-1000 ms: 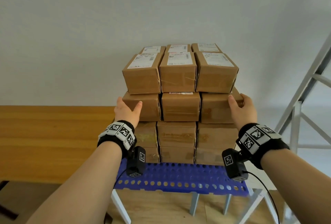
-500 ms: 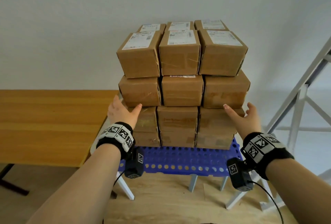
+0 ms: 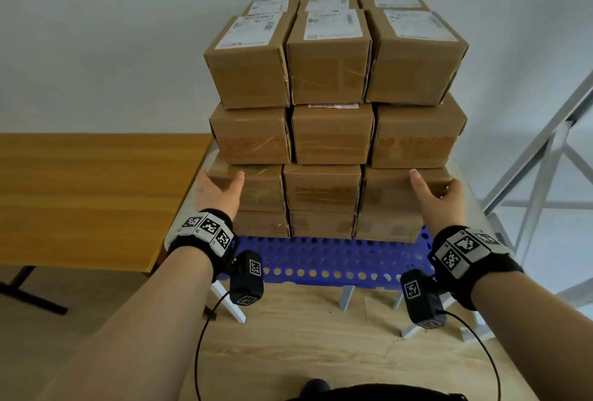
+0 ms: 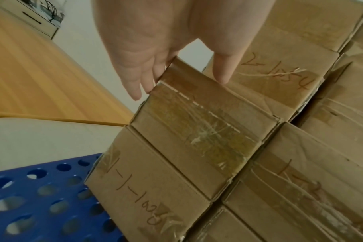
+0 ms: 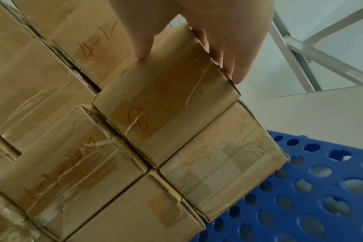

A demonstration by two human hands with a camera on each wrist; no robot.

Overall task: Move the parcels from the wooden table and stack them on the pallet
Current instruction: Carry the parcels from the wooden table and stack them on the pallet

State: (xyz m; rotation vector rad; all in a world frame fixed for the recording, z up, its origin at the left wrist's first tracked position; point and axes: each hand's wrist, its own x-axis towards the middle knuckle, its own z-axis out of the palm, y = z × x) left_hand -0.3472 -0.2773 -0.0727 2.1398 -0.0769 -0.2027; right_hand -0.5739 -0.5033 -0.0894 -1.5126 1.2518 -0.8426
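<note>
Parcels (image 3: 330, 134) stand on the blue pallet (image 3: 324, 261) in four tiers, three across at the front. We count two hands: our left hand (image 3: 219, 192) and right hand (image 3: 438, 193) flank the second tier, fingers straight, thumbs spread over the front faces.

Plain pale wall (image 3: 128, 31) behind. Light wood floor (image 3: 305, 336) below. Grey metal frame (image 3: 545, 156) at right. White cabinet (image 4: 31, 18) far off.
</note>
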